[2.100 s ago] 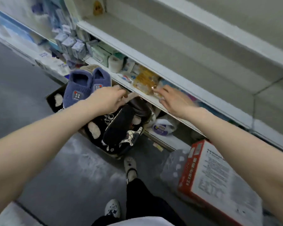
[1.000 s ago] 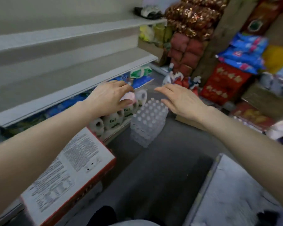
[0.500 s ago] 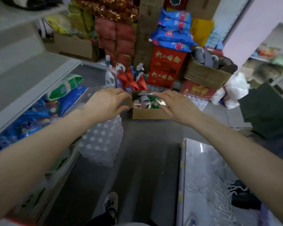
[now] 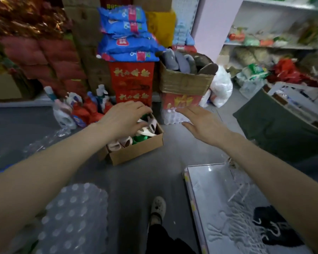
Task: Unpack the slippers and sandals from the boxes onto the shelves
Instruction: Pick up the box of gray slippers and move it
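A low cardboard box point(image 4: 136, 153) stands on the grey floor ahead, holding white, pink and green sandals point(image 4: 145, 131). My left hand point(image 4: 123, 118) hovers over the box with loosely curved fingers and holds nothing. To the right of the box my right hand point(image 4: 198, 121) is stretched out flat, palm down, also holding nothing. Behind, a taller cardboard box point(image 4: 184, 81) is filled with grey and brown slippers point(image 4: 180, 61).
Detergent bottles point(image 4: 77, 109) crowd the floor left of the low box. Stacked red cartons point(image 4: 132, 83) and blue packs point(image 4: 127, 33) stand behind. A shrink-wrapped bottle pack point(image 4: 73, 217) is at lower left, a glass-topped freezer point(image 4: 237, 208) at lower right. Shelves point(image 4: 273, 24) at far right.
The view has swung from the left shelf and the dark slippers box round to the aisle end. Both hands have come nearer the low sandal box, the right hand spreading flat.
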